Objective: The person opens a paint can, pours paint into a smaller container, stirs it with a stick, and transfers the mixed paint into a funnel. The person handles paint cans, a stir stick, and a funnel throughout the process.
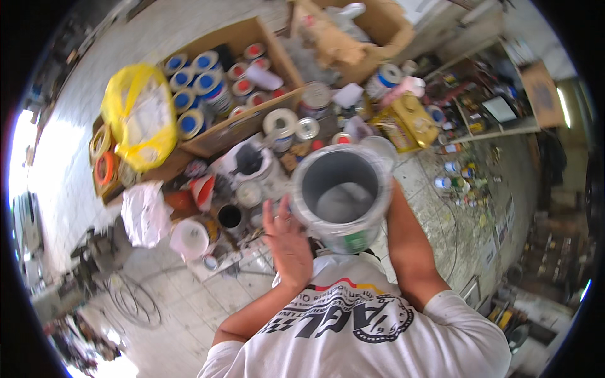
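Note:
Close below me is a round pail (343,236) with a pale rim, a grey-coated inside and a green label on its front. Its mouth faces up toward me, and a smooth light-grey patch shows at the bottom. My right forearm runs up along the pail's right side. The right hand (392,189) is mostly hidden behind the pail and appears to hold it up from there. My left hand (287,242) is beside the pail's lower left, fingers spread and holding nothing. A translucent round piece (379,148) shows behind the pail's far right rim.
Beyond lie a cardboard box (252,113) of blue-topped and red-topped cans, a yellow plastic bag (140,120), a white tub (247,165), an open dark-mouthed can (230,217) and a yellow metal can (413,120). Shelving (479,101) stands right; cables (135,302) lie on the floor left.

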Action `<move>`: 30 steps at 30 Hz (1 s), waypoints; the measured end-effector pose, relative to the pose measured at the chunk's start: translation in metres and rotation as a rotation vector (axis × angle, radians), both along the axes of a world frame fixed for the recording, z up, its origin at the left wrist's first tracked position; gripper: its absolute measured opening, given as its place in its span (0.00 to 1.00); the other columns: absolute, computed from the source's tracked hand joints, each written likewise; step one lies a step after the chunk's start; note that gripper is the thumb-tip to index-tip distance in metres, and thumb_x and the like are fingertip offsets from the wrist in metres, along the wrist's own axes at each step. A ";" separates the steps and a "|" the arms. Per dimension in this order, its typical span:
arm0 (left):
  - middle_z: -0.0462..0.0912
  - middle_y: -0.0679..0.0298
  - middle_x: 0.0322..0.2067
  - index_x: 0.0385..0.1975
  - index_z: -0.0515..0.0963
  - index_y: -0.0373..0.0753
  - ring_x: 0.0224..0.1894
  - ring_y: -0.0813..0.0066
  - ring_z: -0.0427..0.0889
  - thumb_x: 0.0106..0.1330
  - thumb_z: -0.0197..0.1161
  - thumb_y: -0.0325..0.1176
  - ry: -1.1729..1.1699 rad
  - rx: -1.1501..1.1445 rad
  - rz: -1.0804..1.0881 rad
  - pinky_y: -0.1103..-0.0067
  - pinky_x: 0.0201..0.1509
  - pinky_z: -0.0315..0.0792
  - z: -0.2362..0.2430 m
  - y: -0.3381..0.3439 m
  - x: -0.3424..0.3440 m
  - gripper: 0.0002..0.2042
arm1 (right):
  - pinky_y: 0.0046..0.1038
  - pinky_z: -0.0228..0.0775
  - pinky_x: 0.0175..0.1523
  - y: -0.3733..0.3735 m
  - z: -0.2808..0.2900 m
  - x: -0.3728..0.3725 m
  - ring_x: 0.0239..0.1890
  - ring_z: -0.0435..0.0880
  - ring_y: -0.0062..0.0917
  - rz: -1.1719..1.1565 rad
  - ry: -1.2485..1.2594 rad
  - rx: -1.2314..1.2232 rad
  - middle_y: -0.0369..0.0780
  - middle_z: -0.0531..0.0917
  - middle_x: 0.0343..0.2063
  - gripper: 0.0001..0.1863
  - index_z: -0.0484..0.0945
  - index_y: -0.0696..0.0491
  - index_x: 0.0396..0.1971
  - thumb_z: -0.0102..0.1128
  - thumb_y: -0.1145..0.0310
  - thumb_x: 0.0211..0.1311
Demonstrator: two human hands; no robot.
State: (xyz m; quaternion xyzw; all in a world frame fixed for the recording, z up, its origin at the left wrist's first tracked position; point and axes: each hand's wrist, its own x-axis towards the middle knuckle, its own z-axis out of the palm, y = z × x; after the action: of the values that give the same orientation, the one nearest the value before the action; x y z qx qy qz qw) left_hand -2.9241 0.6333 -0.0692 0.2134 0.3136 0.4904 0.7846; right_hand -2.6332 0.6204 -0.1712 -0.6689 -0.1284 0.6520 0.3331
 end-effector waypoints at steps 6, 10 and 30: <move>0.62 0.48 0.76 0.82 0.51 0.46 0.76 0.47 0.67 0.80 0.34 0.71 -0.016 -0.050 0.116 0.50 0.80 0.62 0.002 -0.004 0.024 0.41 | 0.32 0.74 0.62 -0.057 0.043 -0.036 0.51 0.86 0.28 -0.297 -0.097 0.257 0.43 0.89 0.50 0.32 0.86 0.58 0.57 0.53 0.42 0.80; 0.62 0.47 0.76 0.80 0.53 0.44 0.76 0.47 0.67 0.80 0.34 0.71 -0.041 0.055 0.006 0.51 0.80 0.61 0.013 -0.018 0.063 0.42 | 0.28 0.72 0.61 -0.112 0.037 -0.025 0.49 0.84 0.27 -0.470 -0.214 0.440 0.41 0.89 0.46 0.34 0.88 0.60 0.52 0.51 0.40 0.81; 0.68 0.47 0.73 0.82 0.52 0.41 0.74 0.57 0.70 0.84 0.33 0.66 0.230 0.695 -0.306 0.66 0.81 0.58 0.030 0.076 0.410 0.39 | 0.35 0.57 0.77 -0.075 0.088 0.262 0.73 0.70 0.33 -0.916 -0.066 0.782 0.43 0.73 0.73 0.44 0.71 0.58 0.74 0.48 0.32 0.79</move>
State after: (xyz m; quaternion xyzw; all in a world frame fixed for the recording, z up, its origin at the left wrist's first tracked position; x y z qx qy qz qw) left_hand -2.5138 0.7091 -0.0394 0.5641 0.1795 0.4175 0.6894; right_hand -2.3710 0.5458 -0.0836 -0.5040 -0.0679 0.3253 0.7973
